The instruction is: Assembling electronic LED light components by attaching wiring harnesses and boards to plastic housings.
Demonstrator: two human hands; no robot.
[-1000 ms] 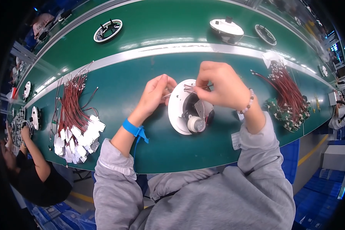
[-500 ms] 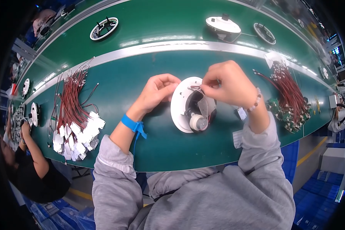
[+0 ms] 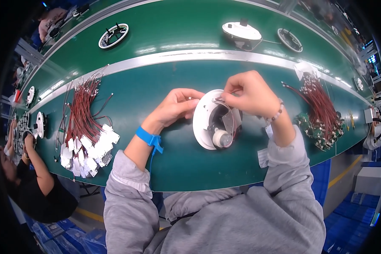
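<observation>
Since a second ago my right hand (image 3: pixel 250 94) has been shifting slightly rightward with the thin wires (image 3: pixel 218 100), whose ends were fanning out beyond my fingertips and are now lying close against the white round housing (image 3: pixel 202 122). The housing is tilting, its white face turning to my left, just above or on the green bench (image 3: pixel 190 173) before me; I cannot tell whether it is touching. A pale cylinder (image 3: pixel 222 139) is sitting at its lower part. My right thumb and finger are pinching the wires tightly; my left hand (image 3: pixel 173 108) is closing thumb and fingers on the housing's upper left edge. Red-brown cables (image 3: pixel 82 106) with white plates (image 3: pixel 89 154) are lying to my left, and others (image 3: pixel 315 97) with green boards (image 3: pixel 319 131) to my right. Beyond, a white unit (image 3: pixel 242 31) is standing between two rings (image 3: pixel 113 36).
</observation>
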